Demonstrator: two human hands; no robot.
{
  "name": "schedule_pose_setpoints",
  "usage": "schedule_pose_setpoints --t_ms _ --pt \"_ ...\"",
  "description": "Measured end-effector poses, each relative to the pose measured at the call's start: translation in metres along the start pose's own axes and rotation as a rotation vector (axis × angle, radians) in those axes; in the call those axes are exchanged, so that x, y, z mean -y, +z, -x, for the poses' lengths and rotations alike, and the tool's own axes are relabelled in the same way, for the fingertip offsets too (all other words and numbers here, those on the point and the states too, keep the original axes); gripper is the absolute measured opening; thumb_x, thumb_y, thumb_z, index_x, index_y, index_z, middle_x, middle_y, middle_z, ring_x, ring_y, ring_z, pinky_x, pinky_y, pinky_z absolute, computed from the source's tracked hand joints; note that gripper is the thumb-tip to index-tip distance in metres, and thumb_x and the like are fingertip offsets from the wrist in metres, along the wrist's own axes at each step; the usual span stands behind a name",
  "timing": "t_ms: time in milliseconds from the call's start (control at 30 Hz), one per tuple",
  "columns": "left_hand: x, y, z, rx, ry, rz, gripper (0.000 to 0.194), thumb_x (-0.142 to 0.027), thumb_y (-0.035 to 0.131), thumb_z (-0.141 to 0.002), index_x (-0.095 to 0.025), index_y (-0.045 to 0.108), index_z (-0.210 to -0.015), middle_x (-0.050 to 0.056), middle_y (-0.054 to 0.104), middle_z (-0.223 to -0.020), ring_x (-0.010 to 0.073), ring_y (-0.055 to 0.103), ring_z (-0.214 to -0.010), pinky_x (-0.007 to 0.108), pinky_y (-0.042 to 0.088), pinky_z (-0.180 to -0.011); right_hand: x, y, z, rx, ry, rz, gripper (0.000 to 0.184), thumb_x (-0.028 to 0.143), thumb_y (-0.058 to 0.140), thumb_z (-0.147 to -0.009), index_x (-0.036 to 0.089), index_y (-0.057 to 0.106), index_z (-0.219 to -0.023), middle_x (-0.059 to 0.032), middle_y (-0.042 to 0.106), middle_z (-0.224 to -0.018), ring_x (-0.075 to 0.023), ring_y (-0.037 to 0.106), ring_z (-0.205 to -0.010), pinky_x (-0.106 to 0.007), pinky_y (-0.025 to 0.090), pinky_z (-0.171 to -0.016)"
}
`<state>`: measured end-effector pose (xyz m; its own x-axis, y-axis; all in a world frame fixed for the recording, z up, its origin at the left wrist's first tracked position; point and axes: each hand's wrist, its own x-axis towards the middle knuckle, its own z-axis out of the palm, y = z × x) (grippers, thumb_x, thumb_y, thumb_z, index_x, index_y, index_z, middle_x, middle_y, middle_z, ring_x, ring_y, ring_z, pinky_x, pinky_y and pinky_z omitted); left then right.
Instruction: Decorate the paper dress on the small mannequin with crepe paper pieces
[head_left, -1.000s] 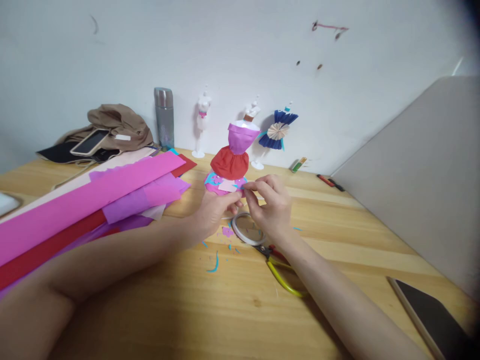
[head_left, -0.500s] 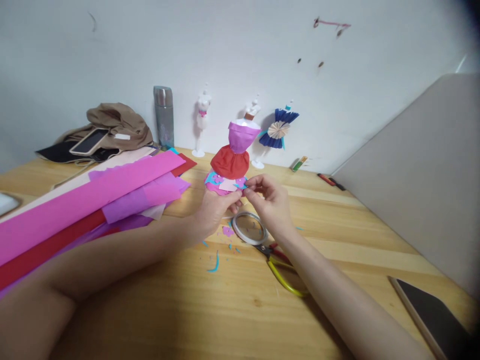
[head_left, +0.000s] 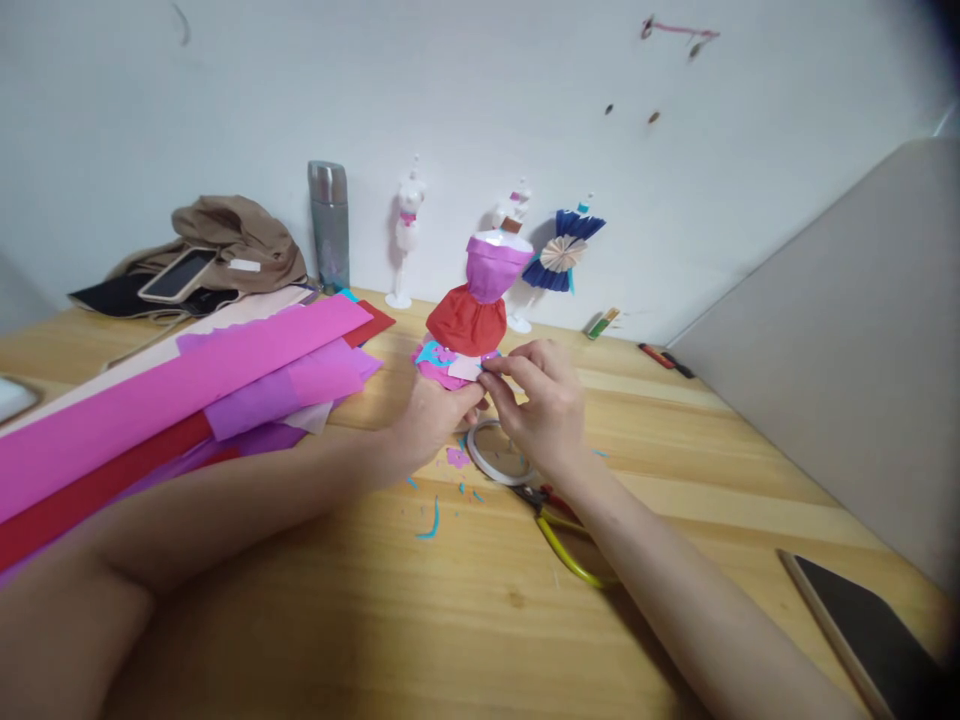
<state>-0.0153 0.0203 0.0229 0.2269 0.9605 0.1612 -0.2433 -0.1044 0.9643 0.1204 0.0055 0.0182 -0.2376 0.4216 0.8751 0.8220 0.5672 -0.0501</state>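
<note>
Holding the dress (head_left: 469, 318), hands (head_left: 551, 405) sit before a seemingly capped flask (head_left: 331, 232).

Soft, fairly even light casts faint shadows on the wall (head_left: 480, 80) and surface (head_left: 450, 640), with slight blur and darkened right-hand corners

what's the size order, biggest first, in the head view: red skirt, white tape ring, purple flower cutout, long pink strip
1. Long pink strip
2. Red skirt and white tape ring: too close to rank; the right hand covers part of the ring
3. Purple flower cutout
</note>
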Motion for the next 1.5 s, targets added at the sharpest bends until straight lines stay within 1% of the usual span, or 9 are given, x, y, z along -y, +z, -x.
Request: schedule_pose_setpoints --t_ms 233,367,533,700,867,1067,1167,1333,1500 --pt "0.0 -0.001 -0.002 -0.008 -0.038 0.001 0.025 -0.001 0.064 -0.07 -0.019 0.049 -0.063 -0.005 0.056 -0.055 0.008 0.051 -0.047 0.02 0.043 -0.049 0.003 0.0 -0.003 0.0 0.084 -0.053 0.017 0.02 0.059 -0.09 0.022 0.068 -0.076 -0.0044 0.06 -0.072 -0.0208 0.056 -0.072 -0.036 0.043 -0.065" --pt "0.0 -0.002 -0.003 0.022 -0.062 0.001 0.021 -0.003 0.063 -0.072 -0.018 0.053 -0.063 -0.004 0.058 -0.054 0.0093 0.053 -0.047 0.021 0.042 -0.048 0.005 -0.002 -0.008 0.047 0.339 -0.266 0.018 0.02 0.061 -0.085 0.022 0.064 -0.067 -0.0017 0.062 -0.067 -0.0185 0.058 -0.066 -0.035 0.047 -0.065" --pt "0.0 -0.004 -0.001 0.04 -0.059 0.006 0.018 -0.007 0.065 -0.073 -0.018 0.056 -0.063 -0.002 0.059 -0.054 0.0102 0.052 -0.047 0.023 0.042 -0.05 0.002 -0.001 -0.012 0.123 0.739 -0.65 0.019 0.035 0.072 -0.077 0.024 0.066 -0.064 -0.0011 0.067 -0.063 -0.0182 0.061 -0.06 -0.035 0.05 -0.062" --pt "0.001 -0.006 0.001 0.07 -0.031 0.03 0.016 -0.012 0.065 -0.072 -0.019 0.058 -0.06 0.0 0.06 -0.057 0.0111 0.053 -0.051 0.024 0.044 -0.052 -0.007 -0.001 -0.012 0.16 0.88 -0.86 0.025 0.043 0.079 -0.071 0.023 0.067 -0.061 -0.0002 0.066 -0.06 -0.0156 0.057 -0.055 -0.033 0.049 -0.059" --pt "0.0 -0.006 0.002 0.065 -0.012 0.037 0.01 -0.014 0.064 -0.072 -0.018 0.059 -0.064 -0.001 0.061 -0.059 0.0105 0.053 -0.052 0.022 0.044 -0.051 -0.013 -0.007 -0.012 0.198 0.793 -0.837 0.016 0.04 0.075 -0.073 0.024 0.071 -0.071 -0.0025 0.069 -0.068 -0.0189 0.059 -0.061 -0.037 0.049 -0.062" --pt "-0.001 -0.006 0.002 0.102 -0.009 0.046 0.011 -0.012 0.063 -0.071 -0.018 0.057 -0.064 -0.001 0.059 -0.059 0.0101 0.053 -0.053 0.021 0.043 -0.051 -0.004 -0.016 -0.014 0.132 0.256 -0.29 0.004 0.025 0.068 -0.079 0.027 0.069 -0.076 -0.0045 0.063 -0.072 -0.0226 0.059 -0.069 -0.04 0.048 -0.066" --pt "0.0 -0.005 0.003 0.101 0.008 0.107 0.009 -0.013 0.063 -0.071 -0.018 0.057 -0.066 -0.001 0.059 -0.062 0.0095 0.054 -0.055 0.02 0.043 -0.051 -0.005 -0.016 -0.013 0.16 0.131 -0.186 0.008 0.027 0.066 -0.083 0.029 0.068 -0.076 -0.0054 0.061 -0.073 -0.0253 0.058 -0.072 -0.042 0.045 -0.067" --pt "-0.002 -0.004 0.002 0.076 -0.004 0.123 0.011 -0.011 0.063 -0.071 -0.017 0.056 -0.066 -0.002 0.059 -0.06 0.0085 0.053 -0.051 0.02 0.042 -0.049 -0.008 -0.015 -0.013 0.152 0.138 -0.188 0.013 0.024 0.065 -0.084 0.029 0.068 -0.073 -0.005 0.058 -0.071 -0.0249 0.057 -0.071 -0.043 0.044 -0.068" --pt "-0.002 -0.004 0.001 0.065 -0.028 0.098 0.011 -0.008 0.063 -0.072 -0.017 0.059 -0.068 -0.001 0.06 -0.061 0.01 0.055 -0.052 0.022 0.043 -0.05 -0.006 -0.016 -0.016 0.217 0.314 -0.331 0.014 0.02 0.064 -0.082 0.027 0.067 -0.07 -0.0026 0.063 -0.067 -0.0202 0.057 -0.063 -0.038 0.046 -0.061"
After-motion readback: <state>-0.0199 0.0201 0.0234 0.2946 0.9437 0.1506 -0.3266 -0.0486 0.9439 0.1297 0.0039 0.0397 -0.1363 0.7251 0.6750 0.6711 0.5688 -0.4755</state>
